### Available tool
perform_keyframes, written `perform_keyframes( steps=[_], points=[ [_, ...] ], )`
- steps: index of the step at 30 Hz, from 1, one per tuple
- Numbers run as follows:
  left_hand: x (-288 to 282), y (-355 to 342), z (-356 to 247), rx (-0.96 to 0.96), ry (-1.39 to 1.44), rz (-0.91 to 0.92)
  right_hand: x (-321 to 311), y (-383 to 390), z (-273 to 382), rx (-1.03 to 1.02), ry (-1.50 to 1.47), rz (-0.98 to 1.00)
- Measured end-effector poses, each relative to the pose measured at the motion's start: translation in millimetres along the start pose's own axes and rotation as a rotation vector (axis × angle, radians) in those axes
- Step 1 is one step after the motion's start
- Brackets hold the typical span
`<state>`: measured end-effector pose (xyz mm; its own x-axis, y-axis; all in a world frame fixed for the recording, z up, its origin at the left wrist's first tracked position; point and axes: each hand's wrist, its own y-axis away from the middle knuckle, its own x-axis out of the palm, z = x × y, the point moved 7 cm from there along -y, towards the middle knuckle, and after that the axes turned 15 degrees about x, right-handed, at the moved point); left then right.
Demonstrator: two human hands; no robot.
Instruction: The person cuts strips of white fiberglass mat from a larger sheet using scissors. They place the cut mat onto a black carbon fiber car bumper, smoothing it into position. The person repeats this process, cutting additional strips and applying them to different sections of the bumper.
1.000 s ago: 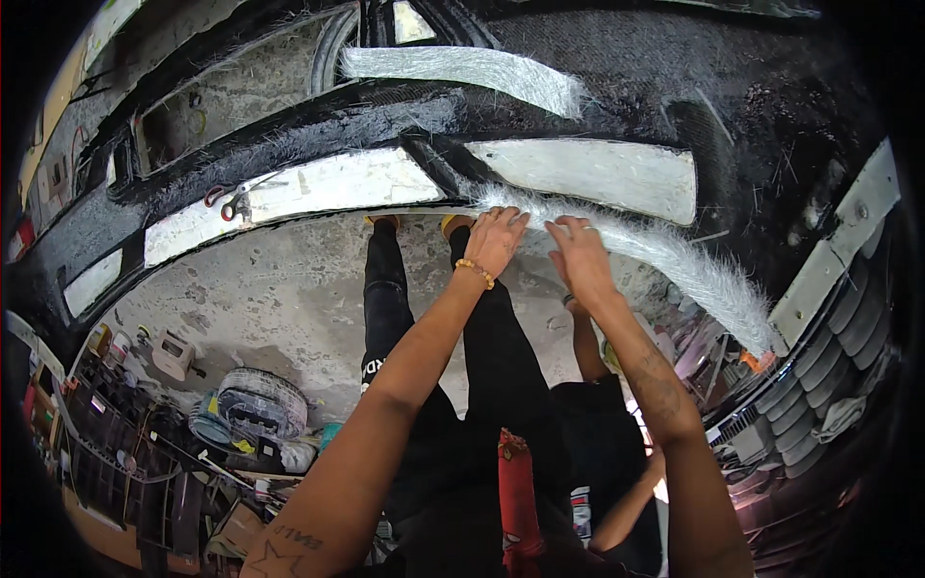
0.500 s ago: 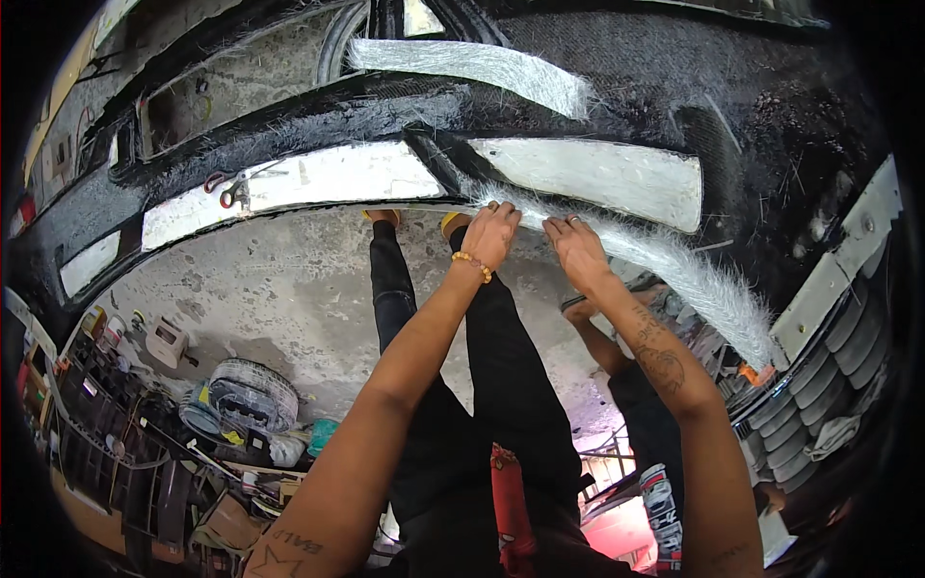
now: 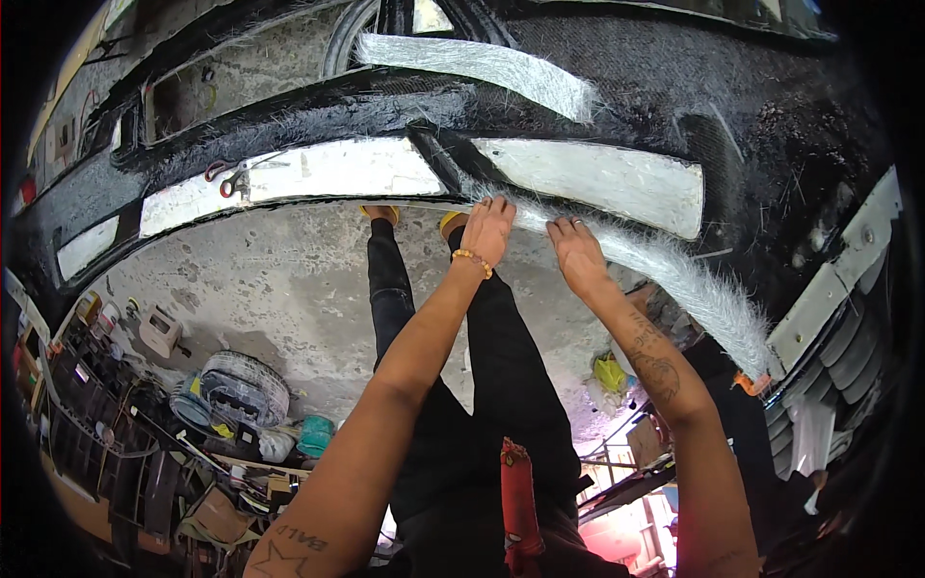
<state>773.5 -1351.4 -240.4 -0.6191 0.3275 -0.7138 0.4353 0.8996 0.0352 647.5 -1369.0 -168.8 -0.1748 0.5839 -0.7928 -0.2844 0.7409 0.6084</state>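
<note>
A long strip of white glass-fibre matting (image 3: 665, 265) with frayed edges lies along the lower rim of a large black fibre-covered moulded part (image 3: 626, 144). My left hand (image 3: 489, 231) grips the strip's left end, fingers close together over the rim. A little to the right, my right hand (image 3: 575, 255) holds the strip's near edge with bent fingers. Both thumbs are mostly hidden. Farther up on the part rests a second strip of matting (image 3: 482, 67), untouched. Scissors with red-and-black handles (image 3: 231, 183) lie on a white panel left of my hands.
Beyond my right forearm a person in dark clothes (image 3: 737, 414) is partly visible. Grey curved pieces (image 3: 853, 337) are stacked at the right edge. To the left, a round dusty container (image 3: 246, 385) and assorted clutter sit on the concrete floor (image 3: 299, 289).
The person at the right has shifted farther right, uncovering a yellow-green bundle on the floor. My hands stay at nearly the same spots on the strip, with slight finger shifts.
</note>
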Motion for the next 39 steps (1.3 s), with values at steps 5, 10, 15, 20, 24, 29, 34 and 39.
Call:
perform_keyframes(
  steps=[5,10,15,20,24,29,34,39],
  points=[
    [6,4,3,0.003,-0.022,0.005,6,-4,-4,0.012,-0.044,0.051],
    [3,8,1,-0.050,-0.070,-0.014,-11,2,-4,-0.016,-0.036,0.022],
    [7,13,12,-0.115,-0.029,-0.001,-9,2,-7,0.018,0.002,0.053],
    [8,16,16,-0.100,-0.077,-0.074,-6,1,-12,-0.020,-0.037,0.058],
    [7,22,22,-0.147,-0.041,-0.056,-12,4,-15,0.010,-0.037,0.002],
    [1,21,23,-0.149,-0.050,-0.020,-8,6,-20,0.012,0.001,0.010],
    [-8,11,4,-0.082,-0.001,-0.037,-14,4,-10,-0.010,0.010,0.048],
    [4,-1,-16,0.039,0.143,-0.040,8,-11,18,-0.212,0.038,0.051]
  ],
)
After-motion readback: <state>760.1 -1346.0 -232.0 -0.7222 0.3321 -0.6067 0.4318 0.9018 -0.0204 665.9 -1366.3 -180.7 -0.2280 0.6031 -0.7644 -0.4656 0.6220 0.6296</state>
